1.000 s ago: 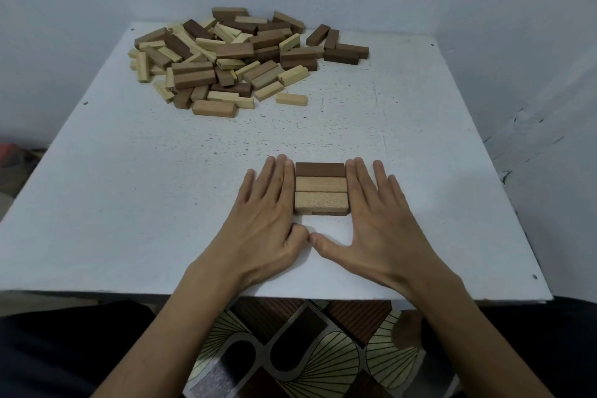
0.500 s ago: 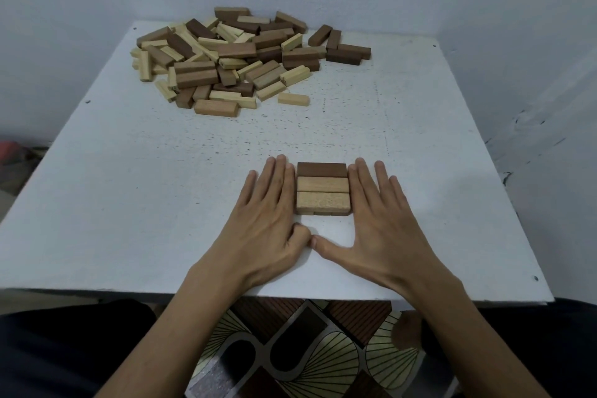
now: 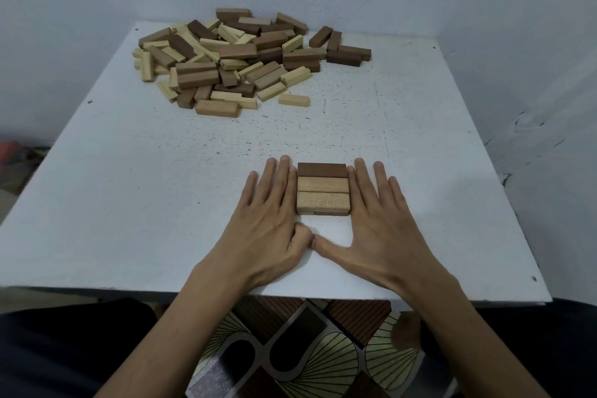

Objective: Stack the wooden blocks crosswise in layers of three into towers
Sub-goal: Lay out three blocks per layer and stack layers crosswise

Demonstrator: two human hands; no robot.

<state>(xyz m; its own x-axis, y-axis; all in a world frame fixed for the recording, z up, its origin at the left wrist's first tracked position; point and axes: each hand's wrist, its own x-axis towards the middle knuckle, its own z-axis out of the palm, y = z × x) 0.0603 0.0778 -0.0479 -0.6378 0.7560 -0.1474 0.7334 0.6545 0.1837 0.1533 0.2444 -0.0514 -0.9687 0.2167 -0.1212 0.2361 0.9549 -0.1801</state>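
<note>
Two layers in the stack (image 3: 323, 192): top row one dark brown block, two pale.
Your left hand (image 3: 268, 223) and right hand (image 3: 382, 223) lie flat, fingers straight against its sides.

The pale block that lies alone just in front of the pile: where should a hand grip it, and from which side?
Pinch the lone pale block across its two long faces, coming from above. It lies flat, long axis running left to right, with bare table before and behind it, so thumb and finger probably fit without disturbing the pile.
</note>
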